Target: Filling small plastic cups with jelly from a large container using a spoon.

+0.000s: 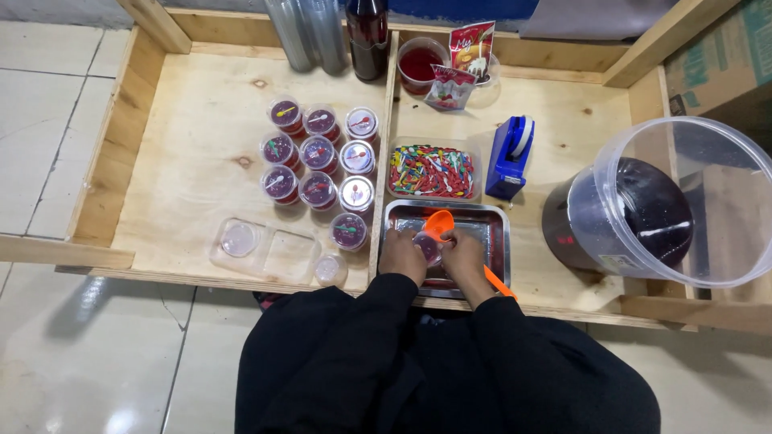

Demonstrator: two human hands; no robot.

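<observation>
Left hand: our left hand (401, 254) is closed around the small clear plastic cup (427, 246). It grips the cup from the left side and keeps it upright over the tray.

Right hand: our right hand (465, 259) is curled on the right side of the same cup. The orange plastic scoop (439, 224) has its bowl just above the cup, and its handle comes out behind this hand, so we judge that this hand grips it, but the fingers are hidden from us.

Small cup: it sits between both hands, low in the shiny rectangular metal tray (490, 233). We think the tray is under it so that any drops stay inside the metal.

Finished cups: the group of lidded clear cups with dark purple filling (318, 153) stands in rows on the left part of the pale plywood table (193, 153), near the left hand and apart from the tray.

Spoons: the clear rectangular box of coloured small plastic spoons (432, 171) lies just behind the tray, within easy reach.

Big tub: the large clear plastic bucket with dark liquid (643, 209) leans at the right, its mouth turned toward us, near the scoop hand.

Tape: the blue tape dispenser (510, 157) stands between the spoon box and the bucket.
</observation>
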